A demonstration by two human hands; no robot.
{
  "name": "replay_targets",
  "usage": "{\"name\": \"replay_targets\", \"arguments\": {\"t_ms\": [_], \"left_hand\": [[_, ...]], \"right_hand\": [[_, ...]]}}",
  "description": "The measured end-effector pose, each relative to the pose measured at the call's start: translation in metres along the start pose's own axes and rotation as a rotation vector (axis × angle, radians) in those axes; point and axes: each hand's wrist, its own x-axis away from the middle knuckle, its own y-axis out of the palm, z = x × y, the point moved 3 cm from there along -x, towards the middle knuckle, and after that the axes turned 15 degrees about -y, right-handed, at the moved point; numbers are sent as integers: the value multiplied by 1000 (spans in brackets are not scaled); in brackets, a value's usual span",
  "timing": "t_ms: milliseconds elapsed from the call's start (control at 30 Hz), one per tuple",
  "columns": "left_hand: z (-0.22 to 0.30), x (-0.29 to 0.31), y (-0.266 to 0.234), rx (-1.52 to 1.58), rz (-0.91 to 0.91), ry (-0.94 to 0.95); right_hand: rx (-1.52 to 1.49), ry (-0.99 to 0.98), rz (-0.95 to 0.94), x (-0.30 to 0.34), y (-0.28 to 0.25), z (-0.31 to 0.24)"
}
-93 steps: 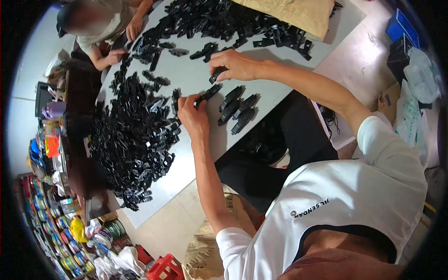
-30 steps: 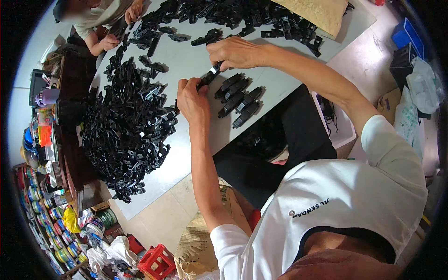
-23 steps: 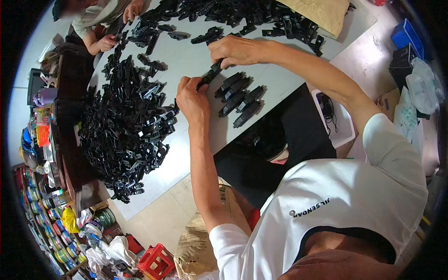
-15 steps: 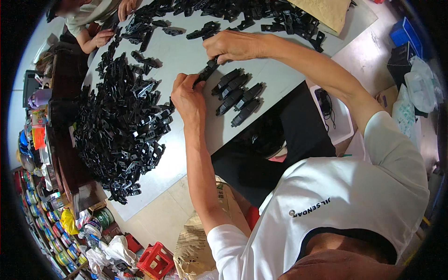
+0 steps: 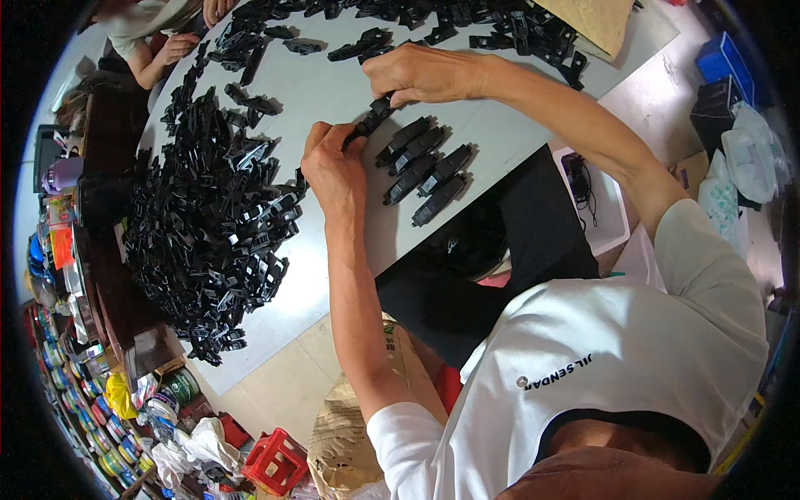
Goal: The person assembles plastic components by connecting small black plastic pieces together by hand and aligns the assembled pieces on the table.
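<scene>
Between my two hands is a narrow black plastic part [image 5: 372, 118], slanting up to the right over the pale tabletop. My left hand [image 5: 333, 162] pinches its lower end between thumb and fingers. At the upper end, the curled fingers of my right hand [image 5: 423, 75] grip it too. Just right of my left hand lies a small group of similar black parts [image 5: 422, 167], set side by side in slanting rows. A large heap of loose black parts [image 5: 212, 225] covers the table to the left of my left hand.
More black parts [image 5: 508, 29] lie along the table's far side, beside a tan paper bag [image 5: 596, 25]. Another person's hand [image 5: 177, 48] rests at the far left edge. A white bin [image 5: 612, 221] stands right of my legs; a red plastic crate [image 5: 275, 463] is on the floor.
Both hands keep hold of the black part in nearly the same place. The view has shifted slightly, and the other person's hand sits a little further left and up.
</scene>
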Motion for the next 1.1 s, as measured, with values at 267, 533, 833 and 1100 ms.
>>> {"name": "replay_targets", "arguments": {"t_ms": [267,533,833,1100], "left_hand": [[9,2,1,29,-31,35],[-9,11,-35,-697,252,-14],[-3,-14,-3,-323,148,184],[-6,-24,-6,94,-10,-116]], "right_hand": [[-77,-108,11,-8,8,-4],[197,201,99,-7,-27,22],[627,304,0,-58,14,61],[160,43,314,-52,6,38]]}}
